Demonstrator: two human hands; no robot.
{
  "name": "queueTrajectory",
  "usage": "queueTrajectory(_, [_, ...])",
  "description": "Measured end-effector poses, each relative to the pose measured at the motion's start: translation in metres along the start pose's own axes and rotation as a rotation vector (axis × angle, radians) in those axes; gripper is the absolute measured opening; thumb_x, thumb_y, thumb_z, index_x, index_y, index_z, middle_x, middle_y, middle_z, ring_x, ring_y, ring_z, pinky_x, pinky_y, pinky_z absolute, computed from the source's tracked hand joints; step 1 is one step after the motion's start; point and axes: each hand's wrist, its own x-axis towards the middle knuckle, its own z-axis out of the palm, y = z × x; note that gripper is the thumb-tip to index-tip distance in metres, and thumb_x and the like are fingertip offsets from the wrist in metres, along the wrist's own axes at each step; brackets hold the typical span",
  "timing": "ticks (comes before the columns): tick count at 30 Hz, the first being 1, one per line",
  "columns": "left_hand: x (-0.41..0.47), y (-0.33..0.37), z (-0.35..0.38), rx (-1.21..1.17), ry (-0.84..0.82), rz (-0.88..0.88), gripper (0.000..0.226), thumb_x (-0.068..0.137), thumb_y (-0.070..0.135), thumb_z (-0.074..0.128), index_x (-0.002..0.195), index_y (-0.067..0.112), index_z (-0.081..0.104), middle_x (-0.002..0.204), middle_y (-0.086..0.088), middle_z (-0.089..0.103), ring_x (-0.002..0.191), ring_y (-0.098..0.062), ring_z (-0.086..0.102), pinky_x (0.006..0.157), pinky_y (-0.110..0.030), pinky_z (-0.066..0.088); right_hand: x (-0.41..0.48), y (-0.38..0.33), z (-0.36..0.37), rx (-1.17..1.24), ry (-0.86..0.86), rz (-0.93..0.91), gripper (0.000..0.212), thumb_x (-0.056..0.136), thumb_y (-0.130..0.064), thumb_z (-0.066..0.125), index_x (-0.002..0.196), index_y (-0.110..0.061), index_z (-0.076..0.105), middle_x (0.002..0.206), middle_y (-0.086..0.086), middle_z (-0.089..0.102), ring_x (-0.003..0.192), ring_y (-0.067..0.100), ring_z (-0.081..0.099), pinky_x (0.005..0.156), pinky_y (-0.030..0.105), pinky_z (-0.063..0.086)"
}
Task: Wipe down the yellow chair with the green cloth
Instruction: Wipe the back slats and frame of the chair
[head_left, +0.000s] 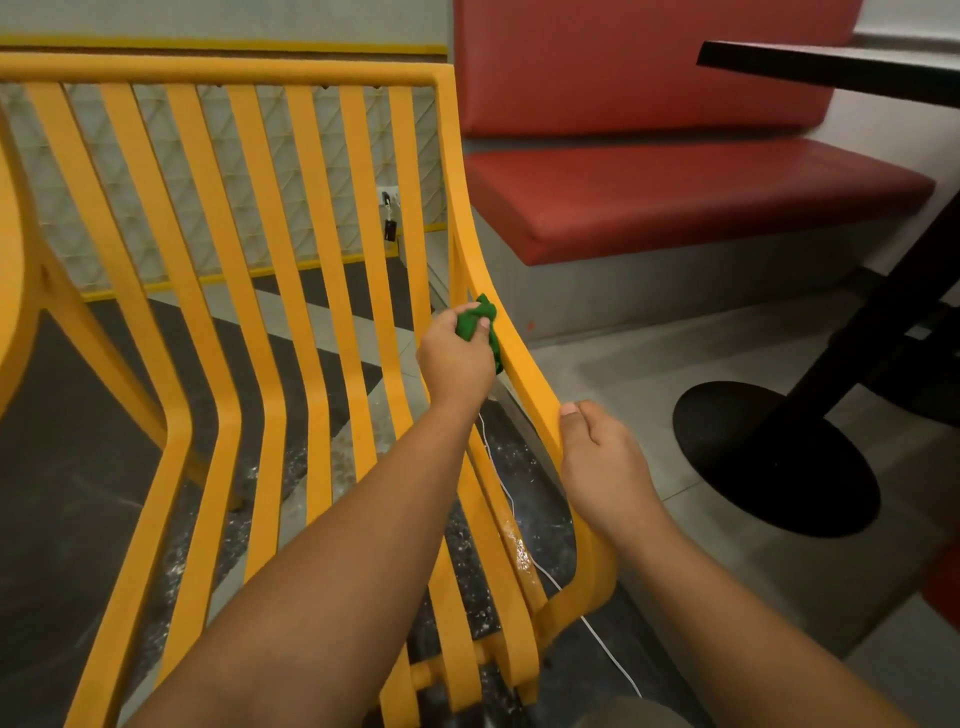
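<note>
My left hand holds the bunched green cloth, fingers curled round the wad and thumb pressed on top, pushing it against the inner face of the right side rail of the yellow slatted plastic chair. The cloth sits where that rail bends from the backrest into the seat. My right hand grips the same rail nearer to me, thumb on its upper edge and fingers wrapped over the outer side, where I cannot see them. The chair stands on the floor facing me, its front edge closest and its back rising away to the top bar. Its slats and this rail run lengthwise from me, away and upward. To do this pass well, I judge I should stroke along the rail's length and not across it. I should keep my right hand bracing so the chair does not slide, and refold the cloth so a clean face meets the plastic. A red padded bench stands just beyond the rail.
</note>
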Motion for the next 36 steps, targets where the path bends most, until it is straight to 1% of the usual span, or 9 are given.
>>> queueTrajectory(5, [-0.040, -0.010, -0.011, 0.086, -0.034, 0.193, 0.019, 0.095, 0.017, 0.065, 0.112, 0.022, 0.069, 0.114, 0.007, 0.068, 0.102, -0.009, 0.062, 0.085, -0.023, 0.052, 0.000, 0.002, 0.002, 0.042, 0.034, -0.011, 0.040, 0.110, -0.034, 0.032, 0.081, -0.015, 0.052, 0.066, -0.002, 0.042, 0.059, 0.009, 0.042, 0.049, 0.017, 0.030])
queueTrajectory(9, [-0.033, 0.013, -0.024, 0.338, -0.158, 0.315, 0.016, 0.093, 0.016, 0.067, 0.108, 0.021, 0.071, 0.113, 0.002, 0.065, 0.101, -0.015, 0.060, 0.087, -0.031, 0.052, -0.002, 0.000, 0.001, 0.129, 0.086, -0.015, 0.043, 0.110, -0.034, 0.033, 0.072, -0.018, 0.044, 0.062, -0.003, 0.036, 0.052, 0.006, 0.038, 0.048, 0.011, 0.034])
queueTrajectory(13, [-0.034, 0.046, -0.030, 0.730, -0.385, 0.459, 0.019, 0.092, 0.019, 0.067, 0.110, 0.025, 0.072, 0.116, 0.000, 0.063, 0.107, -0.023, 0.058, 0.090, -0.035, 0.049, -0.005, 0.001, 0.000, 0.175, 0.118, 0.009, 0.041, 0.110, -0.036, 0.029, 0.095, -0.012, 0.060, 0.072, 0.003, 0.048, 0.063, 0.009, 0.045, 0.052, 0.008, 0.036])
queueTrajectory(17, [-0.071, 0.052, -0.035, 0.777, -0.518, 0.666, 0.021, 0.089, 0.015, 0.068, 0.109, 0.017, 0.072, 0.109, -0.002, 0.066, 0.104, -0.027, 0.059, 0.089, -0.041, 0.047, -0.007, 0.003, -0.002, 0.315, 0.118, 0.046, 0.037, 0.110, -0.039, 0.028, 0.102, -0.024, 0.062, 0.085, -0.007, 0.060, 0.078, 0.000, 0.055, 0.061, 0.004, 0.039])
queueTrajectory(20, [-0.069, 0.053, -0.039, 0.762, -0.554, 0.621, 0.020, 0.090, 0.018, 0.068, 0.110, 0.018, 0.072, 0.111, -0.001, 0.066, 0.106, -0.025, 0.059, 0.090, -0.041, 0.048, -0.012, 0.010, -0.002, 0.449, 0.065, 0.086, 0.044, 0.109, -0.042, 0.027, 0.097, -0.029, 0.067, 0.072, -0.003, 0.065, 0.068, 0.003, 0.062, 0.063, 0.017, 0.045])
queueTrajectory(24, [-0.053, 0.059, -0.033, 0.841, -0.503, 0.524, 0.017, 0.094, 0.017, 0.065, 0.109, 0.022, 0.070, 0.116, -0.001, 0.063, 0.111, -0.026, 0.056, 0.093, -0.043, 0.048, -0.024, 0.015, -0.006, 0.479, 0.005, 0.109, 0.045, 0.109, -0.042, 0.024, 0.094, -0.031, 0.065, 0.065, 0.005, 0.065, 0.055, 0.006, 0.062, 0.054, 0.019, 0.048])
queueTrajectory(30, [-0.086, 0.052, -0.041, 0.795, -0.551, 0.653, 0.020, 0.090, 0.017, 0.069, 0.110, 0.021, 0.070, 0.110, 0.001, 0.064, 0.106, -0.027, 0.057, 0.089, -0.043, 0.049, -0.031, 0.027, -0.001, 0.539, -0.014, 0.167, 0.056, 0.106, -0.053, 0.022, 0.099, -0.023, 0.070, 0.058, 0.007, 0.063, 0.056, 0.017, 0.065, 0.065, 0.038, 0.055])
queueTrajectory(33, [-0.091, 0.050, -0.045, 0.739, -0.588, 0.680, 0.020, 0.091, 0.020, 0.068, 0.111, 0.022, 0.070, 0.110, 0.002, 0.064, 0.107, -0.024, 0.057, 0.089, -0.043, 0.049, -0.030, 0.027, 0.002, 0.555, 0.002, 0.162, 0.059, 0.106, -0.052, 0.021, 0.096, -0.021, 0.070, 0.055, 0.006, 0.059, 0.053, 0.018, 0.063, 0.062, 0.037, 0.053])
queueTrajectory(36, [-0.075, 0.054, -0.038, 0.791, -0.573, 0.663, 0.018, 0.093, 0.020, 0.066, 0.110, 0.019, 0.069, 0.110, -0.001, 0.064, 0.107, -0.025, 0.056, 0.089, -0.043, 0.047, -0.032, 0.025, 0.002, 0.540, 0.031, 0.152, 0.063, 0.107, -0.051, 0.020, 0.091, -0.015, 0.069, 0.054, 0.008, 0.057, 0.050, 0.017, 0.060, 0.055, 0.033, 0.052])
